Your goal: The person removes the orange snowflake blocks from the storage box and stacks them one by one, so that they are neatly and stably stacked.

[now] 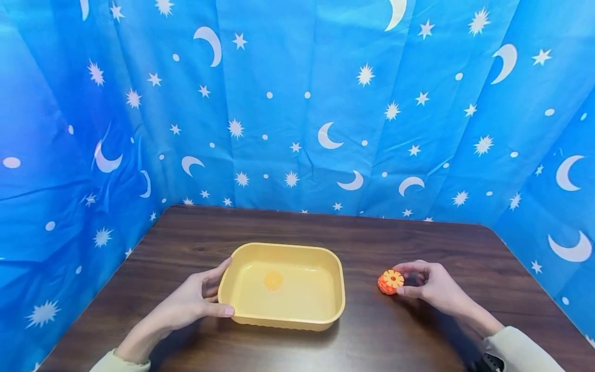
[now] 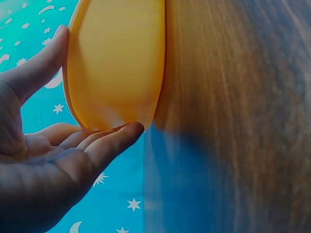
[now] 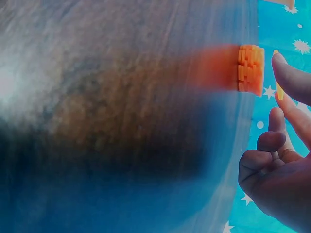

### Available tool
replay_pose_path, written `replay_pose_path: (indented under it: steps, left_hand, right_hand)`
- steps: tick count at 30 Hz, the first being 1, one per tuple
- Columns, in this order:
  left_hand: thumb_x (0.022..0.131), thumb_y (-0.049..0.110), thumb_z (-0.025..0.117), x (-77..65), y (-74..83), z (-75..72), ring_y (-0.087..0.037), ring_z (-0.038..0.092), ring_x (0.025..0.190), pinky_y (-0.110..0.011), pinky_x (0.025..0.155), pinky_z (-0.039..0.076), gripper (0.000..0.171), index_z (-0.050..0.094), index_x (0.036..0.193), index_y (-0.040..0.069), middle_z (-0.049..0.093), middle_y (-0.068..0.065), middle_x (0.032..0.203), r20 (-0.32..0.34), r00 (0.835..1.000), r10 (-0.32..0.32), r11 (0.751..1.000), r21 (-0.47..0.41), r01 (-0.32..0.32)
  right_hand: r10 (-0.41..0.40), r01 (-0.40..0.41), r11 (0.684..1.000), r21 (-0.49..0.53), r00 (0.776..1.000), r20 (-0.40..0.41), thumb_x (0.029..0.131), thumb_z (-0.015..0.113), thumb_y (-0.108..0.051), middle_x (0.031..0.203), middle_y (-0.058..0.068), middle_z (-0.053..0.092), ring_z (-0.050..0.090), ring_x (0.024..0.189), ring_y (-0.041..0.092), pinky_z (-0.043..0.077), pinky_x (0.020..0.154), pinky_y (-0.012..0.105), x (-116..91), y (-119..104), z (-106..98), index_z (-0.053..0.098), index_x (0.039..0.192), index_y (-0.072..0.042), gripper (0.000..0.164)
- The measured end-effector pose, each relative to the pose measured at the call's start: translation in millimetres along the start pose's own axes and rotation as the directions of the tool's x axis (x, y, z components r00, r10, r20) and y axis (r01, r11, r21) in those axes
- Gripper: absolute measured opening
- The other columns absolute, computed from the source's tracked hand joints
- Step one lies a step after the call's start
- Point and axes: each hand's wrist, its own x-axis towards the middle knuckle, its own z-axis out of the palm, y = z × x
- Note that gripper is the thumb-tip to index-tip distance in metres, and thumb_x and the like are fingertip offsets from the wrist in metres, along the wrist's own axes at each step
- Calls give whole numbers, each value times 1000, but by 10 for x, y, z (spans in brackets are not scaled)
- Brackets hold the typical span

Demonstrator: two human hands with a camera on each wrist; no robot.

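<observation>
My left hand (image 1: 188, 302) spreads its fairly straight fingers and thumb against the left end of a yellow plastic basin (image 1: 281, 323). In the left wrist view the thumb touches the basin's rim (image 2: 66, 92), and the fingers lie along its end wall. One yellow-orange flower-shaped disc (image 1: 273, 280) lies flat inside the basin. To the right, my right hand (image 1: 439, 289) pinches another thin flower-shaped disc (image 3: 279, 90) between thumb and index finger, its other fingers curled in. Close beside that disc, a short stack of orange discs (image 3: 250, 70) stands on the table.
The dark wood-grain table (image 1: 372, 341) carries the basin and the stack. Blue cloth (image 1: 297, 103) with white moons and stars hangs behind and on both sides. A black band (image 1: 494, 362) shows at the right sleeve.
</observation>
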Motion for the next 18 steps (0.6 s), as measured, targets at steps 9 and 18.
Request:
replay_pose_path:
  steps: [9,18]
  left_hand:
    - [86,19,90,-18,-12,16,-45,48,142,-41,105,53,106,25,168,7,29,-25,168,-23,999,-35,999,16,35]
    - [85,19,91,0,-5,8,-45,47,142,-40,106,52,107,25,168,7,27,-25,169,-14,999,-33,999,16,33]
  right_hand:
    - [12,-12,1000,-6,1000,5,85,88,-9,104,11,66,46,65,18,39,52,27,13,44,22,73,125,3,44]
    - [11,-11,1000,-1,1000,21,85,88,-9,104,11,65,48,65,19,42,52,27,-4,68,21,73,123,2,43]
